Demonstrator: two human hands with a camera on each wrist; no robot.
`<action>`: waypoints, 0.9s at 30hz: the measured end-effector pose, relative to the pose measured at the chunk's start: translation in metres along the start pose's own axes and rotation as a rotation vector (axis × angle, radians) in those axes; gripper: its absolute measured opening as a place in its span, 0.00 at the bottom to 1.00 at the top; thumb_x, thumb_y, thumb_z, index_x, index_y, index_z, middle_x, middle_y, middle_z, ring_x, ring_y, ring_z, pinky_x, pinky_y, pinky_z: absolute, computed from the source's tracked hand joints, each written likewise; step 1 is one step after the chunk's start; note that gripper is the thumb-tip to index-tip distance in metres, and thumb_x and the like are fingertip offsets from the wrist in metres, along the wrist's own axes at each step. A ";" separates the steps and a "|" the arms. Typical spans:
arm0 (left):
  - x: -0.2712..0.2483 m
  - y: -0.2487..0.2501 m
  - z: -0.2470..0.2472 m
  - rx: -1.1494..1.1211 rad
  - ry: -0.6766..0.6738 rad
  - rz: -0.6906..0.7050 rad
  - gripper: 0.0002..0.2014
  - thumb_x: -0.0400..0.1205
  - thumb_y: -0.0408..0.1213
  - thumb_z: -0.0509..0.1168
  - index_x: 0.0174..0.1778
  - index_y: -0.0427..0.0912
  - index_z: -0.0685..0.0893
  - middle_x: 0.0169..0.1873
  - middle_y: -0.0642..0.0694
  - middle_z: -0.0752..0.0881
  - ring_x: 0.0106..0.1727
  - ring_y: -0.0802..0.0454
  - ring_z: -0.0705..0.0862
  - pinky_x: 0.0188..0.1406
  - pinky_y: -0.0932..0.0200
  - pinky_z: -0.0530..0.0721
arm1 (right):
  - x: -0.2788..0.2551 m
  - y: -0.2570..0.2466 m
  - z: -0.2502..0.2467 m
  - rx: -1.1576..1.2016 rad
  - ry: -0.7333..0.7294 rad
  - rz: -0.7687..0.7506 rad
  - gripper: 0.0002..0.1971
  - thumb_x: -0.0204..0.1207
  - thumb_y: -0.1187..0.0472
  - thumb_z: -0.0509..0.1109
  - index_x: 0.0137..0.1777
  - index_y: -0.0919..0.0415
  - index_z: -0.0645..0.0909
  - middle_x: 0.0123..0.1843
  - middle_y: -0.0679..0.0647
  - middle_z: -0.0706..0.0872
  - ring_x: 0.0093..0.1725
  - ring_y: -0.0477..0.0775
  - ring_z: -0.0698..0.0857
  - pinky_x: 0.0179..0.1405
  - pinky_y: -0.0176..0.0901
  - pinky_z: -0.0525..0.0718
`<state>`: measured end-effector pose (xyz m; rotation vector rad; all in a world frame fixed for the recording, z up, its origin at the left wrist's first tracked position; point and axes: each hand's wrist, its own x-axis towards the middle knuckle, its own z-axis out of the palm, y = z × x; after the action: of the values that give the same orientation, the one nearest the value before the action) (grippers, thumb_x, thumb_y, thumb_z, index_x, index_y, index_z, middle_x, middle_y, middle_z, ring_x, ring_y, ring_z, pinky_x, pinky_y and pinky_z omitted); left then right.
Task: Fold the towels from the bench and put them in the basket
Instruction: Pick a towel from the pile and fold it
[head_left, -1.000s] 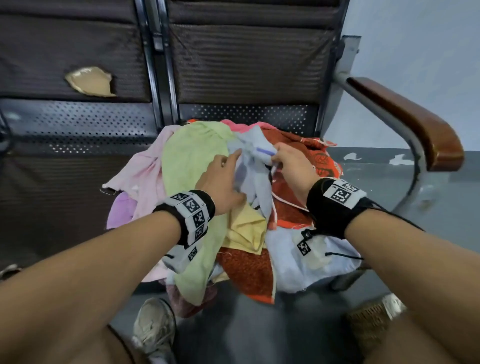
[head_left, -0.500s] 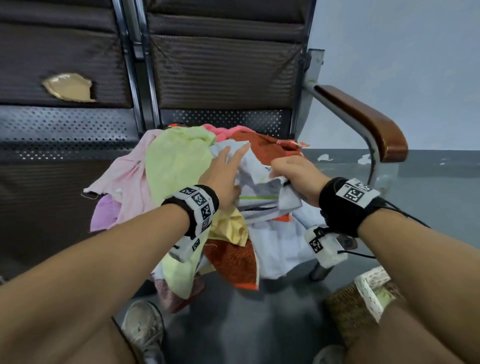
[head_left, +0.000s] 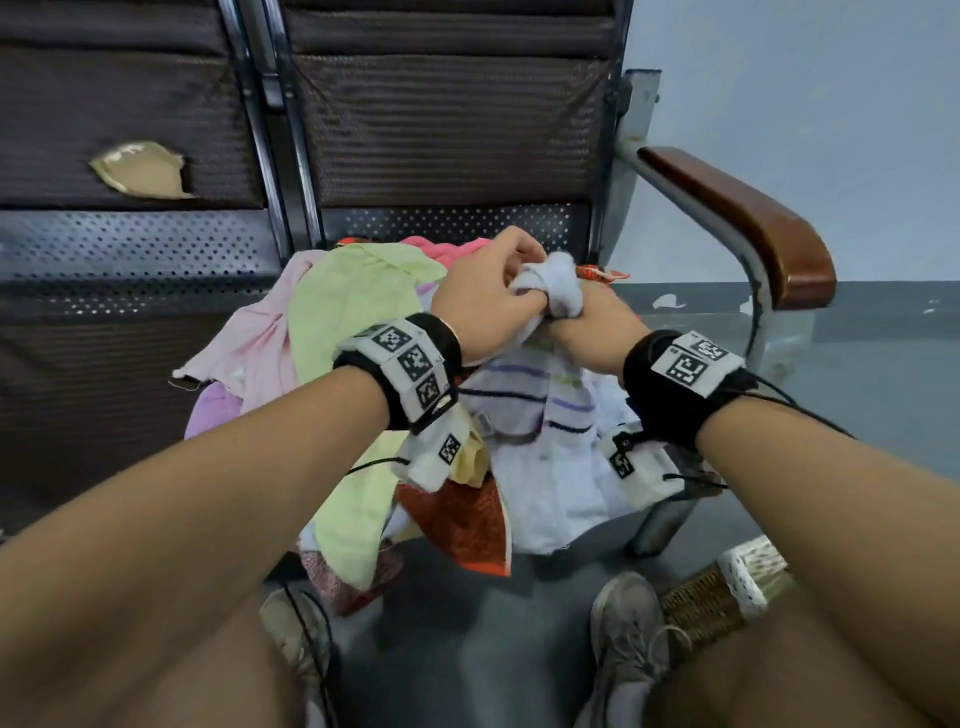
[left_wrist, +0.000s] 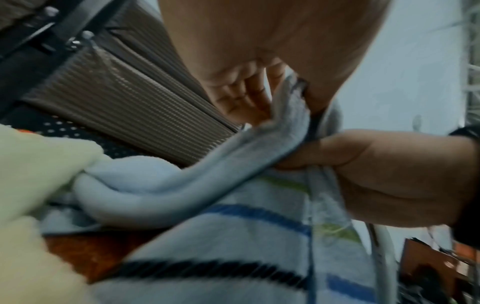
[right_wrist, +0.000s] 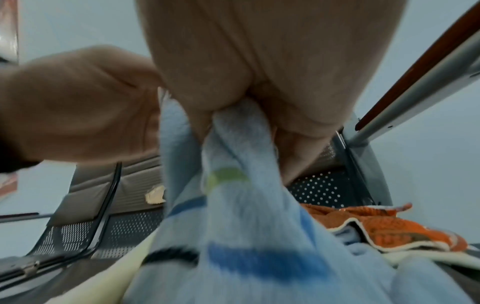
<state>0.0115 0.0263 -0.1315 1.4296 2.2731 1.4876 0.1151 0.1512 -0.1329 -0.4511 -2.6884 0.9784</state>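
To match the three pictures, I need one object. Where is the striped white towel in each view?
Head: striped white towel at centre, bunched top gripped by left hand and right hand.
Left wrist: towel fills the lower middle.
Right wrist: towel hangs down the centre.
Shared landmark: orange towel.

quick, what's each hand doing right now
Left hand: closed, gripping the striped towel.
Right hand: closed, gripping the same striped towel.
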 end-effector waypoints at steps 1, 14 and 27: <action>0.001 -0.004 -0.004 -0.047 -0.056 -0.031 0.24 0.73 0.42 0.70 0.67 0.49 0.80 0.54 0.50 0.87 0.53 0.57 0.85 0.52 0.64 0.82 | 0.000 0.003 -0.004 0.113 0.031 0.006 0.21 0.64 0.61 0.65 0.58 0.52 0.84 0.50 0.49 0.89 0.47 0.46 0.86 0.44 0.43 0.83; 0.001 -0.032 -0.028 0.110 -0.081 -0.105 0.09 0.76 0.43 0.69 0.52 0.56 0.84 0.45 0.61 0.87 0.50 0.61 0.84 0.51 0.68 0.78 | -0.004 0.028 -0.027 0.164 0.176 0.196 0.26 0.68 0.69 0.78 0.66 0.61 0.77 0.51 0.55 0.83 0.47 0.49 0.82 0.46 0.42 0.80; -0.022 -0.022 -0.048 0.244 -0.115 -0.031 0.19 0.70 0.47 0.80 0.51 0.49 0.82 0.39 0.58 0.84 0.43 0.52 0.83 0.44 0.51 0.82 | -0.003 0.017 0.001 -0.104 0.020 0.023 0.12 0.74 0.61 0.74 0.35 0.53 0.74 0.32 0.49 0.78 0.35 0.53 0.77 0.32 0.45 0.72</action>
<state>-0.0150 -0.0243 -0.1317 1.4864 2.4592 1.1189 0.1204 0.1618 -0.1454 -0.5103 -2.7305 0.8387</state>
